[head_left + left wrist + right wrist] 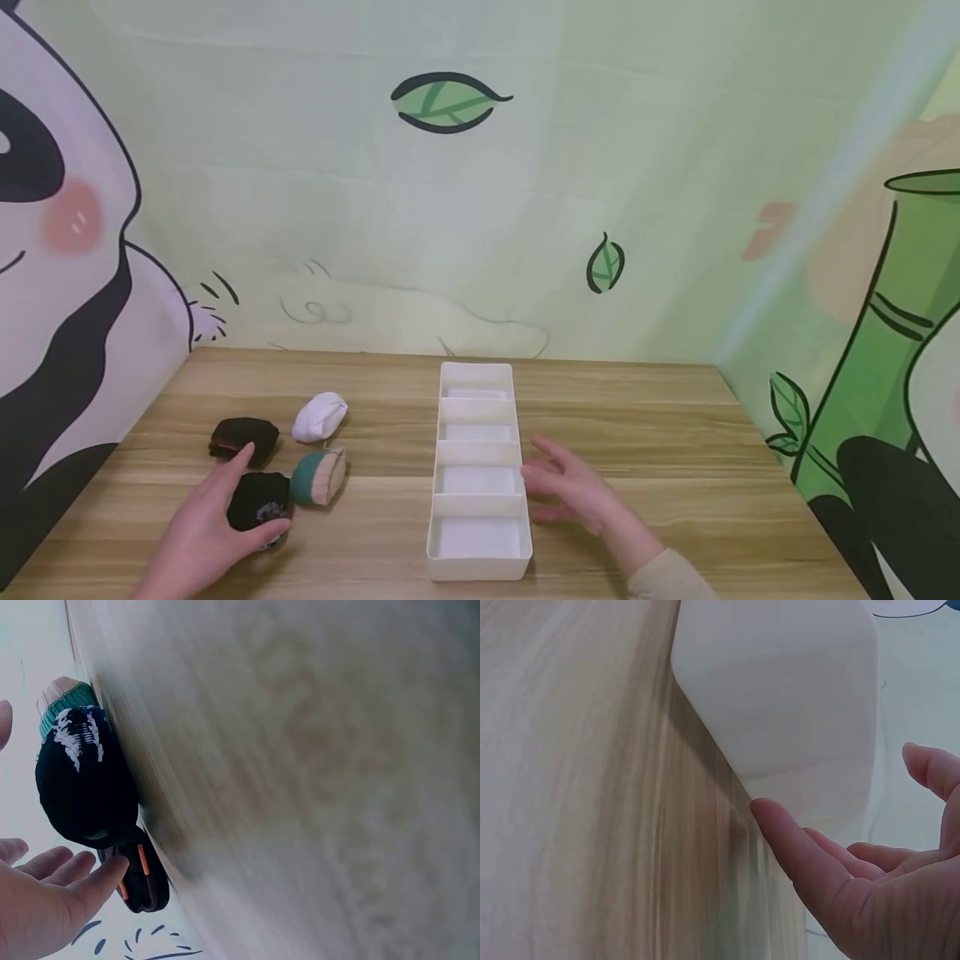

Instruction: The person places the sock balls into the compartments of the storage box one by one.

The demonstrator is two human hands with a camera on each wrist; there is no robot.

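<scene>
1. Your left grip (204, 523) is spread around the near black bundle (253, 502) on the tabletop (382, 517); you seem to be reaching for it.
2. A gentle squeeze seems needed next.
3. Your right grip (577, 492), loosely spread, is beside the white box (480, 570).

Left fingers (231, 477) spread, right fingers (546, 481) bend loosely

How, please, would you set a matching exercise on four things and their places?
1. White rectangular plastic box
2. White rounded cloth bundle
3. Black pale-patterned rounded cloth bundle
4. Black red-trimmed oblong cloth bundle

A. Framed by thumb and forefinger of the left hand
B. Leftmost bundle
C. Beside the right hand
D. Farthest-back bundle

Pairs: 1-C, 2-D, 3-A, 4-B
</scene>
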